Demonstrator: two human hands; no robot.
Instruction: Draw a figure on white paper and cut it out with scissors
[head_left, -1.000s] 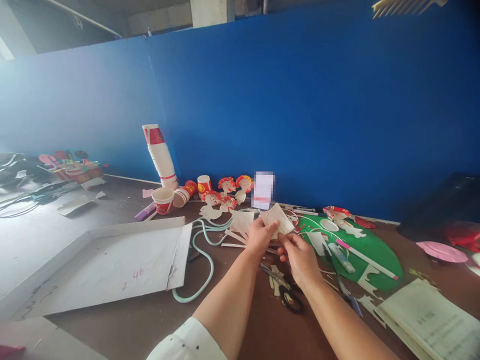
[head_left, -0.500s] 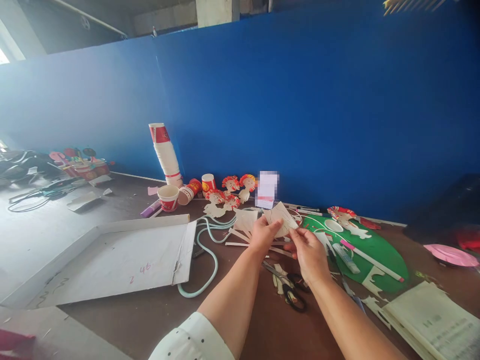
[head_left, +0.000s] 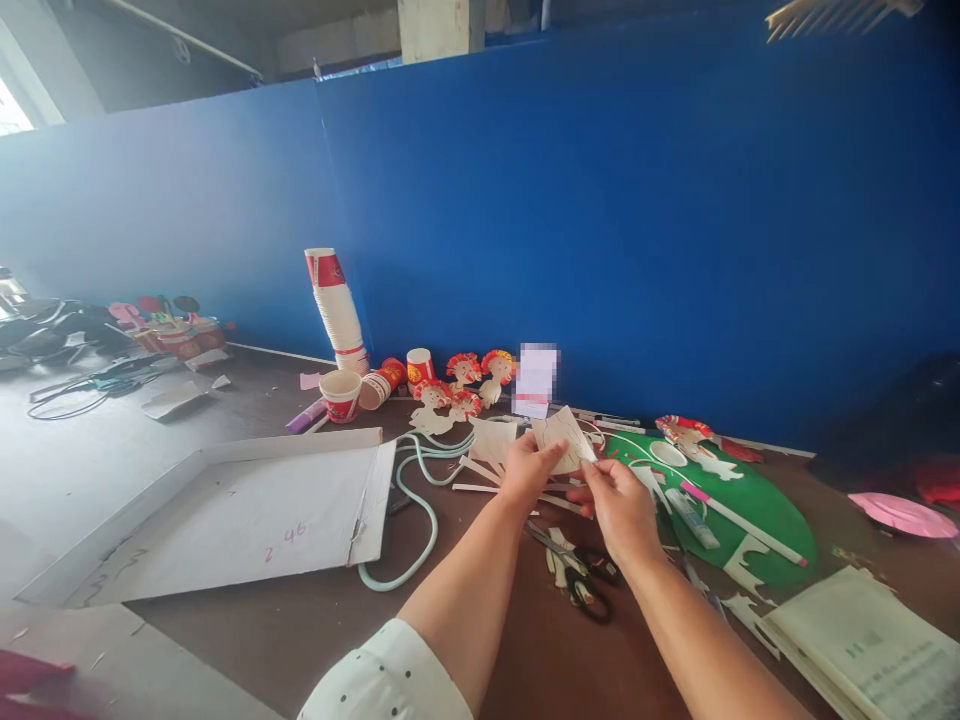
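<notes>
There are two hands (head_left: 534,465), one pair of scissors (head_left: 553,544), five crested paper figures (head_left: 497,373) and one white tray (head_left: 247,500).

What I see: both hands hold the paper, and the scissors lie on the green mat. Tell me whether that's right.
Wrong about the scissors: the head view shows them on the brown table, not the green mat. The left hand and right hand do hold the paper.

1. Holding drawn-on paper piece (head_left: 561,437) in left hand (head_left: 529,468), thumb on top.
2. Pinching its lower right corner with right hand (head_left: 622,508).
3. Lying below on tabletop (head_left: 559,660): scissors (head_left: 571,564).
4. Lying right, on green oval sheet (head_left: 754,492): pink-ended marker (head_left: 750,522).
5. Standing left, near blue partition (head_left: 585,220): cup stack (head_left: 338,312).
</notes>
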